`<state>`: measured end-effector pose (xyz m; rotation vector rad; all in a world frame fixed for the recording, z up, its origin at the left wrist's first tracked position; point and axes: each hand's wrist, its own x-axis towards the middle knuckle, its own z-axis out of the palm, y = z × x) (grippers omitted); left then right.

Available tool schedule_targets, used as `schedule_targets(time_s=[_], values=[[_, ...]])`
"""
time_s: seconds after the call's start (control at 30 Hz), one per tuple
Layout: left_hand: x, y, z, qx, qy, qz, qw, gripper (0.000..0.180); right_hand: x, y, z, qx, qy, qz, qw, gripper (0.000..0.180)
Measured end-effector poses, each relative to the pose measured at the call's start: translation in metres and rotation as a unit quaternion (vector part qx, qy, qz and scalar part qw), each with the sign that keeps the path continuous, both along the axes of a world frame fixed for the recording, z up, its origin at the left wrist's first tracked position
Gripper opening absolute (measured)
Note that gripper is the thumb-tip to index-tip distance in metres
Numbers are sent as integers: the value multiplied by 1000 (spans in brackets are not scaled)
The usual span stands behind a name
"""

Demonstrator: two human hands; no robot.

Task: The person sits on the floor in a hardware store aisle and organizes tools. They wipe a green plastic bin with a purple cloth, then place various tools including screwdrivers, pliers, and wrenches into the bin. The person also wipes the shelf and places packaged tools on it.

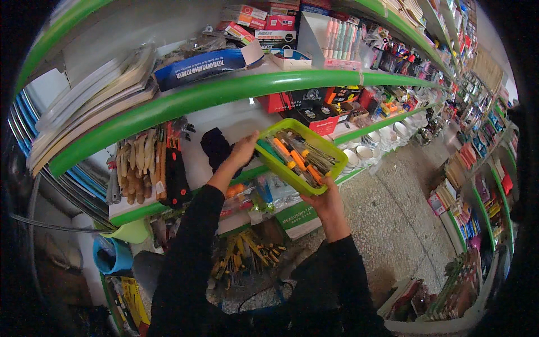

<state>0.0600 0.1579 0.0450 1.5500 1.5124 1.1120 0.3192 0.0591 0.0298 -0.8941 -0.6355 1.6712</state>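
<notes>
A lime-green plastic basket (276, 170) is held up in front of the shelves, tilted toward me. My left hand (244, 149) grips its left end, and my right hand (328, 206) holds its near right corner from below. Inside lie several orange-handled tools (298, 159), thin grey metal pieces (315, 153) and something teal at the left end. The exact kind of these tools is too small to tell. Behind my left hand, a dark folded cloth item (213, 147) rests on the white shelf (197, 168).
Wooden-handled tools (137, 163) lie at the shelf's left. Red and black boxes (317, 117) stand behind the basket, with white bowls (364, 153) farther right. A green-edged shelf (224, 90) runs above. Below are yellow-handled tools (244, 253), a green box (298, 220) and a blue bucket (115, 255).
</notes>
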Motion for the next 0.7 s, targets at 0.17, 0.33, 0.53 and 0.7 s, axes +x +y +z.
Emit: schedule_targets(time_s=[0.17,0.33,0.53,0.7], values=[[-23,-27,16,-36,319,-101,942,69,-19,3,-1,-3,5,-16,1000,53],[-48,-44,16,-95,366,-58,924,73,-53,7,16,14,-26,1,1000,57],[-19,-56,3,-57,173,20,983,79,-106,29,14,29,-8,52,998,60],[-35,-24,-36,-29,43,40,998,65,-127,55,11,21,-172,97,980,53]])
